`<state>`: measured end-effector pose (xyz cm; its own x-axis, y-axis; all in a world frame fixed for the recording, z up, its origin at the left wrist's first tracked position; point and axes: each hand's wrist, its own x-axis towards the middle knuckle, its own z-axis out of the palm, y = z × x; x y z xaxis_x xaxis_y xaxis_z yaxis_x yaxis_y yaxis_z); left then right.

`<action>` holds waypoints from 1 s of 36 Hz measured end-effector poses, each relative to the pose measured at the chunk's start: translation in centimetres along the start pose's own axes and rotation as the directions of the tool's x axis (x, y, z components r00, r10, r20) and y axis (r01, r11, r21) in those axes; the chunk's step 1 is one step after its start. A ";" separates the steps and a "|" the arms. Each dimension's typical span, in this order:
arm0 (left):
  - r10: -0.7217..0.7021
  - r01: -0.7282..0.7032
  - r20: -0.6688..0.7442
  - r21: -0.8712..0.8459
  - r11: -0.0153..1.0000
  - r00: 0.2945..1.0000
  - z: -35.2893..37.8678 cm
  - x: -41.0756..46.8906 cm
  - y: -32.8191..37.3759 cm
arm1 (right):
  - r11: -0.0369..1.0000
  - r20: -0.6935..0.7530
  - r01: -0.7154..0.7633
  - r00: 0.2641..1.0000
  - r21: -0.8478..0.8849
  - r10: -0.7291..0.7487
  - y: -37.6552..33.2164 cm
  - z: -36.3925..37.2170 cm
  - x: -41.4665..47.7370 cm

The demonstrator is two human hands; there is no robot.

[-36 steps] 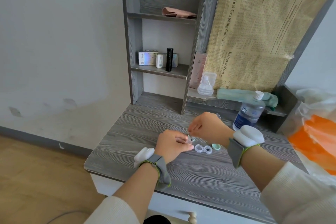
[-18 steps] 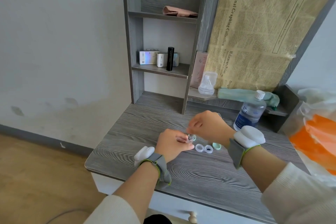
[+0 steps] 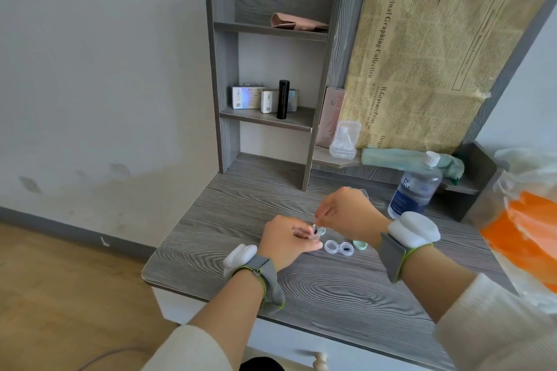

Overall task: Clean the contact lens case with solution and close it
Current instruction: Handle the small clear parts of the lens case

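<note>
Both hands meet above the middle of the desk [image 3: 301, 289]. The left hand [image 3: 286, 241] lies low, close to the desk surface, with its fingers curled around a small clear piece [image 3: 316, 232] that has a dark spot in it. The right hand [image 3: 349, 214] comes from above, and its fingertips are pinched together at the top of this same piece. The piece is too small to say exactly what it is. Each wrist carries a grey band with a white pad on it.

The contact lens case [image 3: 339, 247] lies flat on the desk, just to the right of the left hand's fingers and under the right wrist. It is clear, both wells are uncovered, and the right well shows something dark inside. One mint green cap [image 3: 359, 244] lies just beside the case on its right.

The solution bottle [image 3: 414, 193] stands upright behind the right hand, with its white cap on. Behind it a green cloth [image 3: 391, 156] lies on a low ledge, under a yellowish printed paper sheet [image 3: 437, 63]. On the grey shelf [image 3: 265, 117] stand white boxes [image 3: 245, 97] and a black tube [image 3: 283, 99]. A plastic bag [image 3: 524, 220] with orange content is at the right edge.
</note>
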<state>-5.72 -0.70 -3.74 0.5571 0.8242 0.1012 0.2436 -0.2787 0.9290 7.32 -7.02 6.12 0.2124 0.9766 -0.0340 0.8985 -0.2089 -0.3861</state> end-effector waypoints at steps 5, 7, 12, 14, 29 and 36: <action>-0.013 0.013 -0.002 -0.014 1.000 1.000 0.0 -0.1 0.1 | 0.999 -0.011 0.001 1.000 0.035 0.000 -0.4 -0.5 -0.1; -0.007 0.008 0.002 -0.017 1.000 1.000 0.0 -0.1 0.2 | 0.999 -0.013 0.002 1.000 0.040 -0.001 -0.5 -0.7 -0.2; -0.020 0.020 -0.014 -0.004 1.000 1.000 0.0 -0.1 0.2 | 0.999 -0.031 0.001 1.000 0.051 0.001 -0.3 -0.8 -0.3; -0.018 0.018 -0.008 0.000 1.000 1.000 0.0 -0.2 0.3 | 0.998 -0.042 0.007 0.999 0.057 -0.004 0.0 -0.8 -0.3; 0.012 -0.012 -0.001 0.014 1.000 1.000 -0.1 -0.3 0.2 | 0.998 -0.028 -0.018 0.999 -0.067 0.016 0.7 0.9 0.8; 0.009 -0.009 0.021 -0.014 1.000 1.000 -0.2 -0.5 0.6 | 0.999 -0.110 -0.036 0.993 -0.013 0.034 1.0 0.4 0.8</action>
<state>-5.98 -1.17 -3.16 0.5756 0.8113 0.1024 0.2272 -0.2790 0.9330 8.28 -6.41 5.32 0.2838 0.9573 0.0545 0.8953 -0.2442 -0.3726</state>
